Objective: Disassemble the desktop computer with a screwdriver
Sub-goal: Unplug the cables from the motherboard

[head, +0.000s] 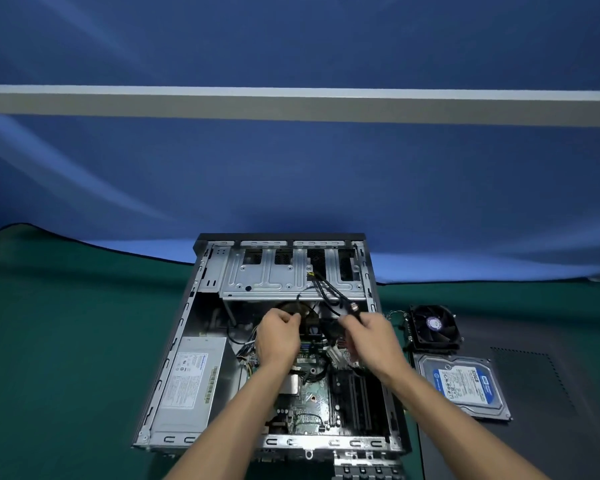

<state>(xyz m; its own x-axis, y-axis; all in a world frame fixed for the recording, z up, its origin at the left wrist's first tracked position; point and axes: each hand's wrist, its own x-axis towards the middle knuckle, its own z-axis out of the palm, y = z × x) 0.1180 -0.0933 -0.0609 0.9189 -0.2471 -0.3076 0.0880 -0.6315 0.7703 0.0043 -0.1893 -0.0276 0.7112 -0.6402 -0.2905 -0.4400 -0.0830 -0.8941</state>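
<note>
Open case [201,327] lying flat on green mat [66,341], side panel off, interior facing up. Inside: grey power supply [189,386] at left, motherboard [312,403] at centre and right, metal drive cage [284,271] across the far end.

Left hand [278,336] over the middle of the case, fingers curled, pinching a thin black cable [303,294] near the far edge of the board. Right hand [373,336] just beside it, fingers curled round a bundle of black cables [329,291] with a connector [354,306] sticking up above the knuckles. Bundle running back up to the drive cage. Hands close together, not touching. Both forearms reaching in over the near edge of the case.

Right of the case, on a dark panel [534,393]: black fan [433,327] at the far end, hard drive [463,386] with blue-and-white label just in front of it, nearly touching. Both well clear of the hands.

No screwdriver in view.

Blue backdrop [291,185] behind the mat, crossed by a pale horizontal bar [291,103].
</note>
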